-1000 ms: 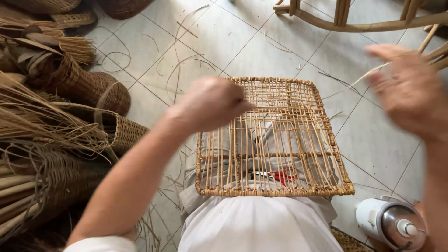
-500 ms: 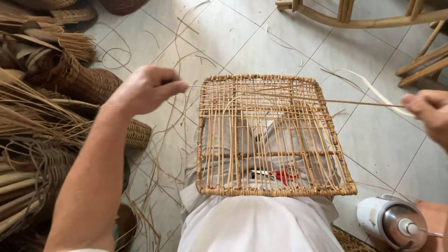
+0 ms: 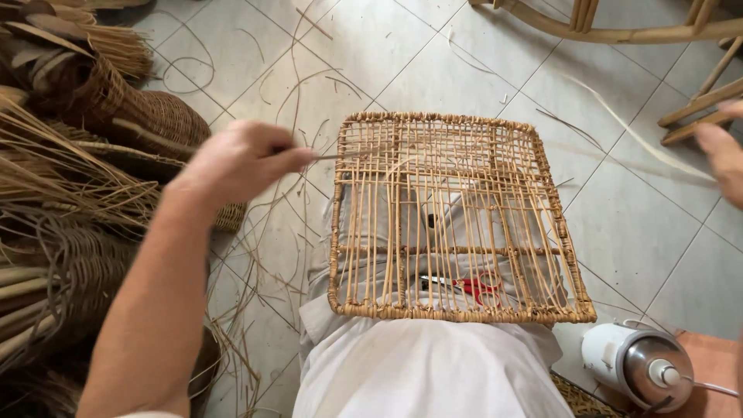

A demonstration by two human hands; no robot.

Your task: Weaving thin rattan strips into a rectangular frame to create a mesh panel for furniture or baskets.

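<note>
A person is resting a square wicker panel [image 3: 457,217] on their lap. The left hand [image 3: 240,159] is pinching a thin rattan strand [image 3: 329,156] just beside the panel's left edge — lying crosswise. The right hand [image 3: 724,155] is hovering far right, blurred — grip unclear.

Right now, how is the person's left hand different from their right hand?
The left hand is fully in view beside the woven panel, pinching a thin cane strand. The right hand is blurred, half cut off at the picture's edge, far from the panel. Both are bare and raised above the tiled floor.
</note>
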